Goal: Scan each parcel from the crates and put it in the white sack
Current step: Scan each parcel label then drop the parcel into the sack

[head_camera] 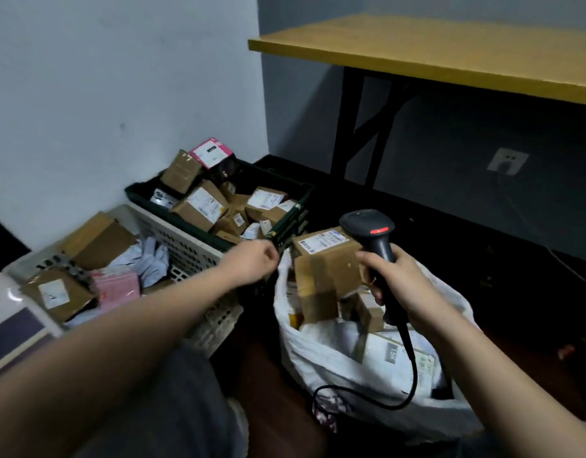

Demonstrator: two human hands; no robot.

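Nearest to the camera, the white sack [351,368] stands open on the floor just in front of the person's knees, so that parcels can drop straight in. It is already well filled with cardboard boxes and white mailers. One brown cardboard box [324,266] with a label on its top stands highest in the sack mouth, tilted, touching the parcels under it; no hand holds it.

The right hand [400,285] has its fingers curled round the handle of the black barcode scanner [374,236]. Its head with the red window sits just above this box, I think to read the label. The cable [407,368] hangs down over the sack.

The left hand [255,262] is above the gap between the sack and the crates. Its fingers are curled in, but it is blurred, and I see nothing inside it. Probably it goes for the next parcel.

Beside the left arm is the white perforated crate [192,252], holding boxes and soft mailers. Behind it, against the wall, the dark green crate [285,223] is piled with labelled boxes, so much work remains. Farthest is a yellow-topped table [450,57].
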